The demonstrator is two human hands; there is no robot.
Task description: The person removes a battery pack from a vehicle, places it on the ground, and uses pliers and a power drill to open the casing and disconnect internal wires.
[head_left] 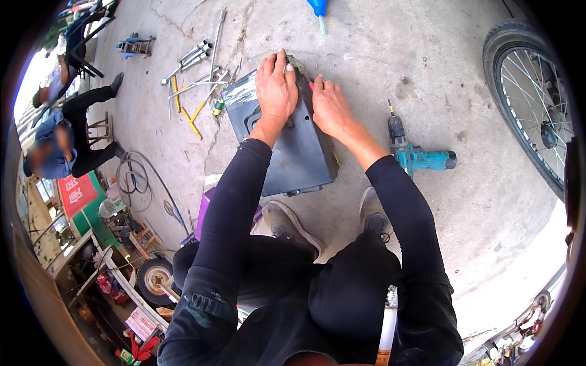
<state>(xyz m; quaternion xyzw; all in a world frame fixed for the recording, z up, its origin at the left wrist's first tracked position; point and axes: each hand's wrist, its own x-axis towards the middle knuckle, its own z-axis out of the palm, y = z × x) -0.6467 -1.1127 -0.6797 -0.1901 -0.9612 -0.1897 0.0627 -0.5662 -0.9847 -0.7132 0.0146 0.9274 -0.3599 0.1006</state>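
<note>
Well, the box [299, 157] is dark grey (silvery at one end).

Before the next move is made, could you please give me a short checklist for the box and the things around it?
1. Left hand on the dark grey box: ok, it lies over the top.
2. Right hand grip: cannot tell; it is at the box's right side, with its fingertips' contact unclear.
3. Cordless drill apart from the box: ok, it lies on the floor to the right.
4. Metal tools gathered tidily: not ok, they lie scattered on the floor to the left.
5. Cigarette free of loose ash: not ok, ash clings to its tip.
6. Left shoe not touching the box: cannot tell.
</note>
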